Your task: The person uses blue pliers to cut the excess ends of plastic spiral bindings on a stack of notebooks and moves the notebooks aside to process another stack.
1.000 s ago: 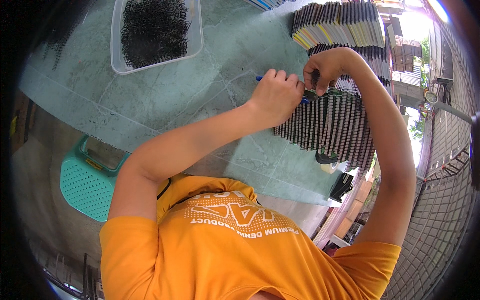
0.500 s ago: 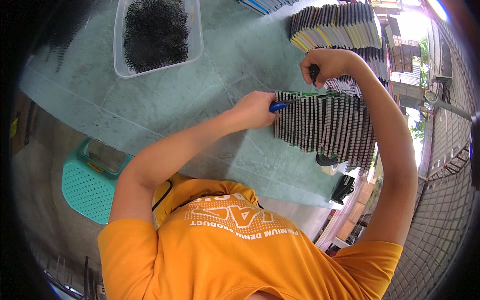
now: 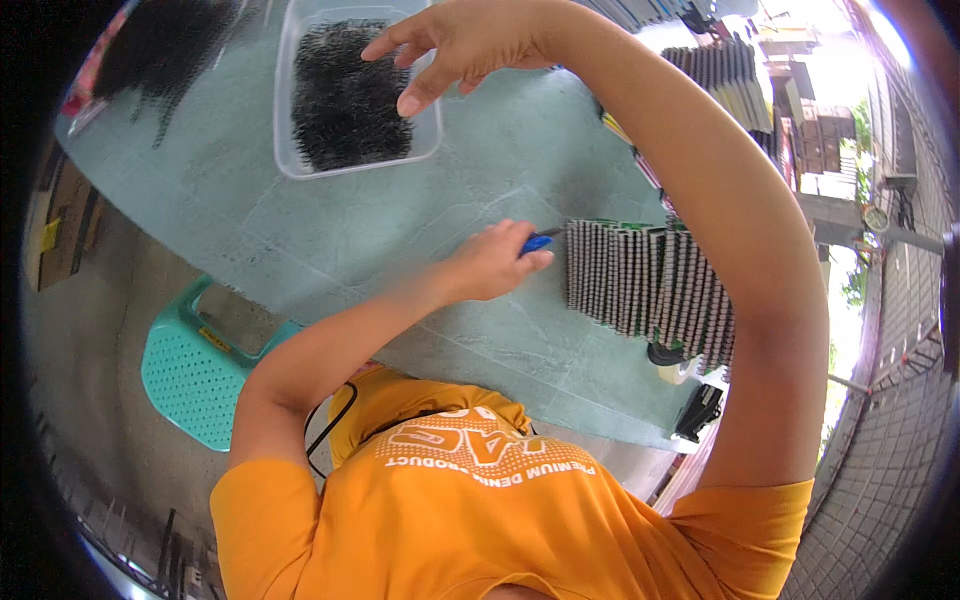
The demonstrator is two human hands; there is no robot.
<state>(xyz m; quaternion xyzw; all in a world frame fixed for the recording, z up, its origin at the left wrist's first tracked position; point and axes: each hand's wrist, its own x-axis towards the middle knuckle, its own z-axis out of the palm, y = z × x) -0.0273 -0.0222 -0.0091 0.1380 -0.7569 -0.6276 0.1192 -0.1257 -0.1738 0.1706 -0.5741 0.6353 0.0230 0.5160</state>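
Head view: left hand [image 3: 492,262] is clenched on a blue-handled tool [image 3: 537,241], tip just beside the near end of a row of dark upright cards [image 3: 645,290] standing toward the table's right edge. Right hand [image 3: 465,42] hovers with fingers spread, empty, above a clear tray of black parts [image 3: 345,95] near the table's [image 3: 300,230] far edge.

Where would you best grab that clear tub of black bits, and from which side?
Probably by the rim of the tub, at its two long sides, from above. It sits flat and open-topped on the table, its walls are thin, and the right hand already hovers over it.
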